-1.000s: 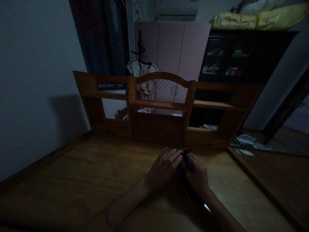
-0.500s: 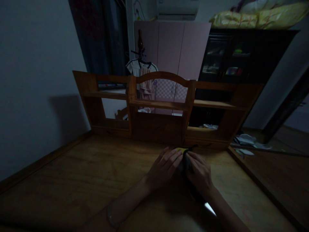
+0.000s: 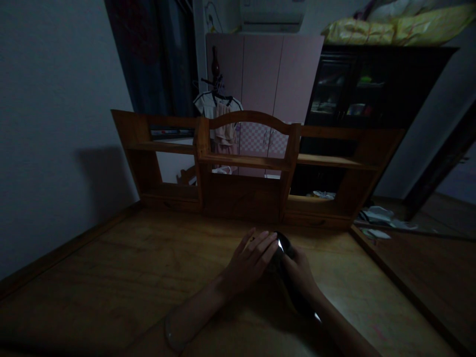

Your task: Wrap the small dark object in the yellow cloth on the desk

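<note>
In dim light both my hands meet over a small dark object (image 3: 284,244) with a pale glint on it, lying on the wooden desk (image 3: 148,277). My left hand (image 3: 251,260) rests on its left side with the fingers extended and together. From the right, my right hand (image 3: 299,275) curls its fingers round the object. A longer dark shape (image 3: 297,300) runs under my right wrist toward me. What the object is cannot be made out.
A wooden hutch (image 3: 245,163) with shelves stands at the back of the desk. Behind it are hanging clothes (image 3: 219,116), a pink wardrobe (image 3: 267,79) and a dark cabinet (image 3: 357,94). Papers (image 3: 379,218) lie on the floor to the right.
A yellow patch that showed between my fingertips half a second ago is gone; a pale glint now shows there. My right hand has curled tighter and drawn back slightly.
</note>
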A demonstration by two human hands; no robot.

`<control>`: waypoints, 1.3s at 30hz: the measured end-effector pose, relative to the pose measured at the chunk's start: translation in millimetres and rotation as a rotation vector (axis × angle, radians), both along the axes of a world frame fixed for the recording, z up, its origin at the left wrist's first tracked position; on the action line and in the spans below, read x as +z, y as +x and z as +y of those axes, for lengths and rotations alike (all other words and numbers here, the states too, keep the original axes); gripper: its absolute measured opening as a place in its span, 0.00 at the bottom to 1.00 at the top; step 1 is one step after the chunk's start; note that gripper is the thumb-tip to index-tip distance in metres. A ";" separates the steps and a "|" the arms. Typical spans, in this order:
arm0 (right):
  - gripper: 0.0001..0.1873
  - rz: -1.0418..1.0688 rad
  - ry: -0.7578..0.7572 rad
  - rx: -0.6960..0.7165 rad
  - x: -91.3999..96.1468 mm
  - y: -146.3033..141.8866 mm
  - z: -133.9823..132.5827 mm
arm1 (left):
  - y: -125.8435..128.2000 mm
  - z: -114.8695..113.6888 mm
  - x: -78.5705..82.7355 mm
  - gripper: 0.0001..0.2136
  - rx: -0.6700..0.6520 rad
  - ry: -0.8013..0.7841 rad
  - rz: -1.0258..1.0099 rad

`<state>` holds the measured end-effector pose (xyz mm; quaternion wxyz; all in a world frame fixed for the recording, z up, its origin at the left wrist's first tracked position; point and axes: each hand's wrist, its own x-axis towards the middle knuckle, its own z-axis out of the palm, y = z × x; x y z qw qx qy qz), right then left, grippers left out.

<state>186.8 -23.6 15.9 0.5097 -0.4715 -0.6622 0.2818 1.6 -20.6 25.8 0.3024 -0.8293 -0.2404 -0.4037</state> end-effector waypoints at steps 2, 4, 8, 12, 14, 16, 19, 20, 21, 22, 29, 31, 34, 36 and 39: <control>0.09 -0.011 0.026 0.003 -0.3 0.5 -0.1 | -0.3 1.0 0.1 0.20 -0.015 -0.001 -0.002; 0.07 -0.052 0.089 -0.016 -0.7 2.1 -0.8 | -0.1 1.3 0.4 0.20 -0.032 -0.007 -0.010; 0.05 -0.132 0.216 -0.059 -0.3 3.1 -3.1 | 1.6 1.0 0.5 0.20 -0.043 -0.020 -0.027; 0.07 -0.228 0.354 -0.112 5.0 4.2 -3.3 | 3.0 1.7 0.1 0.20 -0.025 -0.041 -0.023; 0.09 -0.306 0.468 -0.135 8.4 7.1 -1.8 | 3.2 2.2 0.2 0.20 -0.016 -0.050 -0.016; 0.11 -0.383 0.588 -0.143 11.2 10.9 -0.1 | 3.1 2.7 0.5 0.20 -0.007 -0.065 -0.009; 0.13 -0.462 0.678 -0.139 14.1 15.1 1.1 | 2.9 3.8 0.7 0.20 -0.012 -0.089 -0.009; 0.14 -0.480 0.685 -0.140 14.9 15.8 1.0 | 2.8 4.4 0.6 0.20 -0.020 -0.094 -0.008; 0.14 -0.496 0.694 -0.142 15.7 16.1 0.7 | 2.8 5.1 0.4 0.20 -0.031 -0.096 -0.008; 0.14 -0.511 0.708 -0.144 16.5 16.2 0.4 | 2.8 5.7 0.3 0.20 -0.042 -0.099 -0.006; 0.17 -0.624 0.830 -0.163 24.9 18.7 -2.4 | 3.9 6.9 1.1 0.19 -0.053 -0.099 0.018; 0.18 -0.673 0.866 -0.153 26.7 20.3 -3.2 | 4.5 7.3 0.3 0.18 -0.049 -0.095 0.031; 0.20 -0.713 0.918 -0.144 27.4 22.9 -4.1 | 5.4 8.2 -1.4 0.18 -0.055 -0.092 0.032; 0.21 -0.724 0.939 -0.137 27.4 24.6 -4.4 | 6.1 8.1 -1.2 0.18 -0.065 -0.101 0.022; 0.20 -0.716 0.947 -0.122 27.8 26.8 -3.9 | 7.7 6.2 1.4 0.19 -0.077 -0.125 0.009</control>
